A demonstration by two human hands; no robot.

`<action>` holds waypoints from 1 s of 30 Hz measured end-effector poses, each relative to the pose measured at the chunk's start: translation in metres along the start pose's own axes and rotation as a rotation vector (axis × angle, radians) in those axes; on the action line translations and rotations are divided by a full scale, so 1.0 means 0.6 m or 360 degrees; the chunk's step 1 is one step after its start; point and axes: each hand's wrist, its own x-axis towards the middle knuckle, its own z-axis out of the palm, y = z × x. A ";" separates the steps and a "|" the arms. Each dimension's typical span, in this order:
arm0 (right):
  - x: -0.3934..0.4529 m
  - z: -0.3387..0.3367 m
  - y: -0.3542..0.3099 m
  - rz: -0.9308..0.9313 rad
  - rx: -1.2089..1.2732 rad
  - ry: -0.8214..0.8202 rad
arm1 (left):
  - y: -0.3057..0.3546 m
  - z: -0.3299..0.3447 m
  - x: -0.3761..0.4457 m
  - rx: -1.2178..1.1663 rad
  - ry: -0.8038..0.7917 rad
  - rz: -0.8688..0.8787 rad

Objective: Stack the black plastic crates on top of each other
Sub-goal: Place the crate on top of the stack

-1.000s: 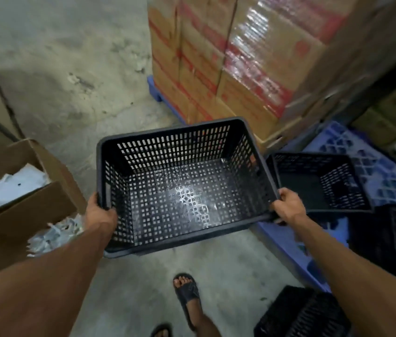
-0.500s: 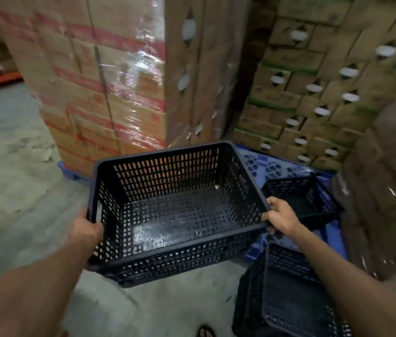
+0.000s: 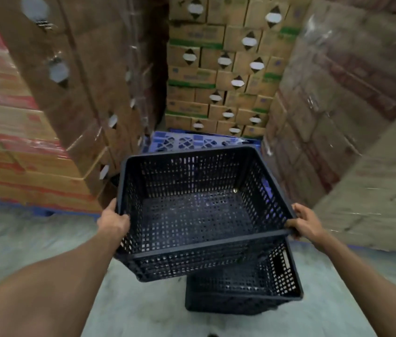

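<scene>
I hold an empty black perforated plastic crate (image 3: pixel 199 210) in the air, tilted slightly down to the left. My left hand (image 3: pixel 114 222) grips its left rim and my right hand (image 3: pixel 304 223) grips its right near corner. Below it, to the lower right, a second black crate (image 3: pixel 248 290) stands on the concrete floor, partly hidden under the held one. The held crate overlaps it from above without resting on it.
Tall shrink-wrapped stacks of cardboard boxes stand at left (image 3: pixel 46 117) and right (image 3: pixel 343 117). More stacked cartons (image 3: pixel 226 69) fill the back. A blue plastic pallet (image 3: pixel 192 142) lies behind the crate. Grey concrete floor (image 3: pixel 21 239) spreads in front.
My view and body have turned right toward the gap between the stacks. The held crate has moved with my hands over the crate on the floor, which now lies under it.
</scene>
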 end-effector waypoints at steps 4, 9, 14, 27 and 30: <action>0.026 -0.085 0.130 0.0120 -0.0055 0.0030 | 0.027 0.134 -0.058 0.0012 -0.0136 0.0061; 0.048 -0.128 0.259 0.0271 -0.0062 0.0107 | 0.021 0.252 -0.114 -0.0064 -0.0245 -0.0040; 0.040 -0.120 0.343 0.0392 -0.0111 0.0155 | -0.001 0.308 -0.144 -0.0022 -0.0312 -0.0183; 0.063 -0.111 0.401 0.0535 -0.0287 0.0221 | -0.007 0.371 -0.145 -0.0205 -0.0577 -0.0324; 0.077 -0.112 0.390 0.0566 -0.0274 0.0147 | 0.006 0.378 -0.128 -0.0209 -0.0529 -0.0287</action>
